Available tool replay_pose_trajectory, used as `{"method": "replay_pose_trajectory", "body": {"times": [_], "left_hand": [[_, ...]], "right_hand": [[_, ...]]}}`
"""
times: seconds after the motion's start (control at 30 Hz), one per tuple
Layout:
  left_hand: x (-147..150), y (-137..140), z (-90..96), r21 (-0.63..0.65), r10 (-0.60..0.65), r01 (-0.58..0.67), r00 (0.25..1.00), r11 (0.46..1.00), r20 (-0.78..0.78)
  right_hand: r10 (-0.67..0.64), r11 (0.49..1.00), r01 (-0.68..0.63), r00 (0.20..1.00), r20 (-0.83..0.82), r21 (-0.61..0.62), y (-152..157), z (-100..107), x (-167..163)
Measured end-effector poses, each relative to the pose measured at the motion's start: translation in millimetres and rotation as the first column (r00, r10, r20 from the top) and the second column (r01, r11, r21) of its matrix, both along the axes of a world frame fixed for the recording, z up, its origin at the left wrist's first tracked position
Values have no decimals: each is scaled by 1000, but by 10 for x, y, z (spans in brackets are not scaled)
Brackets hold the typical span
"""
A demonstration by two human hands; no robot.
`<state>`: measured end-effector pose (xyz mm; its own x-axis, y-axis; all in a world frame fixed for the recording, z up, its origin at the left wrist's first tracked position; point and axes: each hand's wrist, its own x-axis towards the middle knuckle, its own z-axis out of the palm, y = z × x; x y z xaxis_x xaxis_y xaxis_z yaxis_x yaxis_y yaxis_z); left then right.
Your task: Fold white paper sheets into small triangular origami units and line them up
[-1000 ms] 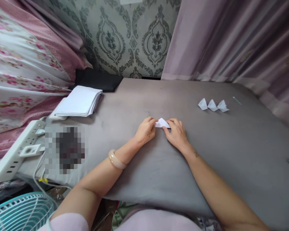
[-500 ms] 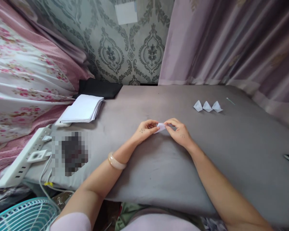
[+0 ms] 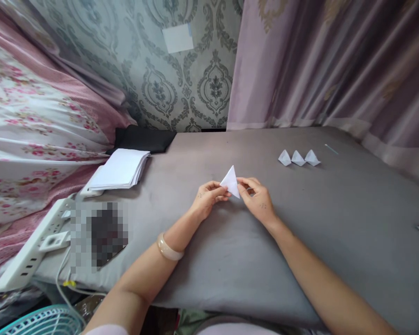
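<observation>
A small white sheet of paper, folded into a triangle [image 3: 231, 181], is held above the grey cloth-covered surface with one point up. My left hand [image 3: 207, 197] pinches its left side between thumb and fingers. At the right edge of the paper, the thumb and fingertips of my right hand [image 3: 260, 200] are closed on it. Farther off to the right stand three white folded paper boats in a row: the left boat [image 3: 285, 158], the middle boat [image 3: 298, 159] and the right boat [image 3: 312, 158].
On the left lies a stack of white paper [image 3: 120, 167] beside a black folded cloth [image 3: 143, 139]. A white power strip [image 3: 31, 246] with cables runs along the left edge, near a blurred-out dark object [image 3: 108, 232]. A thin stick [image 3: 331, 149] lies beyond the boats.
The folded paper has turned from lying low between my fingers to a triangle with its point up. My hands stay close together, and the camera view has shifted slightly.
</observation>
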<state>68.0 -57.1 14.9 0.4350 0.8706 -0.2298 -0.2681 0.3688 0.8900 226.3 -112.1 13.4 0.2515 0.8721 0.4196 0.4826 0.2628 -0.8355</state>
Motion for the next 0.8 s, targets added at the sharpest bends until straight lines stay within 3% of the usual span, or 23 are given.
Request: {"method": "replay_pose_trajectory", "body": {"times": [0.33,0.53,0.67,0.8], "left_hand": [[2,-4,-18,-47,75,-74,997,996,13],[27,-20,-63,-1,55,-55,998,998,-12],[28,-51,-19,71,-17,17,1000,997,-5],[4,-58,68,-32,-224,232,961,972,161]], "right_hand": [[13,1000,-13,1000,11,-1,-56,29,-119],[-36,984,6,985,-169,-175,-20,13,-127],[2,957,-108,931,-365,-270,10,-6,-30],[129,856,-375,822,-554,-356,-11,42,102]]}}
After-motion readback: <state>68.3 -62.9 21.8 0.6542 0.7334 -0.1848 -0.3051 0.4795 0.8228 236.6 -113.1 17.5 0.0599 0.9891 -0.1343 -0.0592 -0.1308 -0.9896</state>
